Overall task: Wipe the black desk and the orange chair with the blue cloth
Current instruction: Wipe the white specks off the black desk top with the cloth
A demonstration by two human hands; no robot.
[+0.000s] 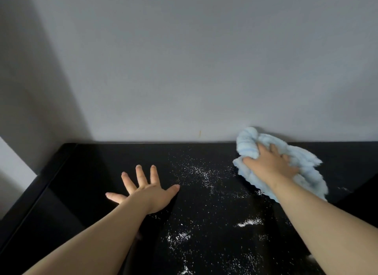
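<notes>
- The fluffy pale-blue cloth (248, 140) sits bunched at the glossy black bench's (81, 172) far right, gripped by the right hand (270, 164).
- White powder specks (204, 176) dust the bench's middle; sweep them with overlapping, evenly pressed strokes.
- The left hand (149, 190), fingers wide, braces flat on the bench's left.

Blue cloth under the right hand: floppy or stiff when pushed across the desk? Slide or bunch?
Probably floppy: the blue cloth is crumpled in loose folds under the right hand. Likely light, given its fluffy pile. It may bunch rather than slide flat on the black desk, dragging white powder along.
</notes>
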